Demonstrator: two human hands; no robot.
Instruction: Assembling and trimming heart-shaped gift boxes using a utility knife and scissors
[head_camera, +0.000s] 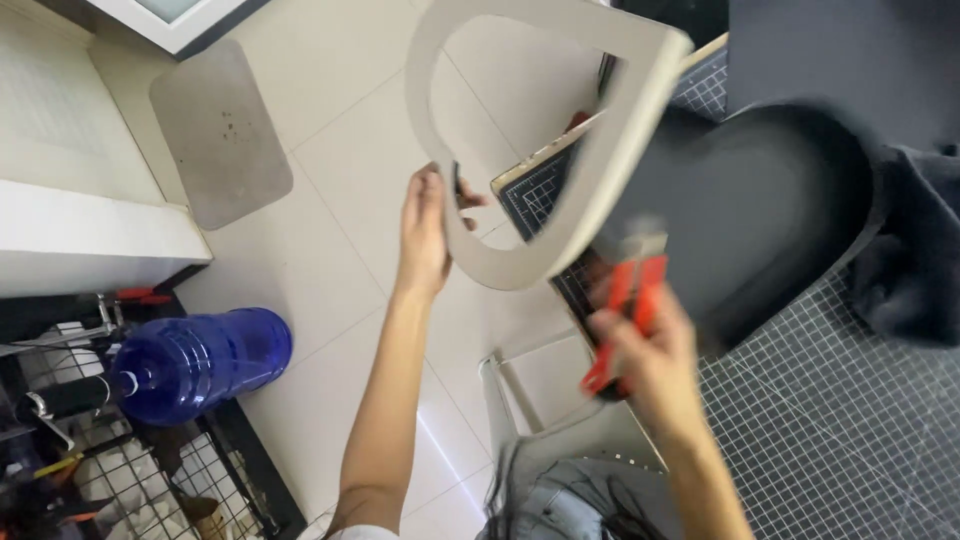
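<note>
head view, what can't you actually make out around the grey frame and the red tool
- Red tool, head view: motion blur smears it and the right hand, so its kind and tip are unclear.
- Grey frame, head view: its top is cut off by the upper picture edge.
- Left hand, head view: its fingers are mostly hidden behind the frame's rim.
- Black heart-shaped piece, head view: its left side is covered by the frame.

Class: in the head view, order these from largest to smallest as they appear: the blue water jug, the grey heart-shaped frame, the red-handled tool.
1. Grey heart-shaped frame, though it is nearer the camera.
2. Blue water jug.
3. Red-handled tool, blurred.
</note>
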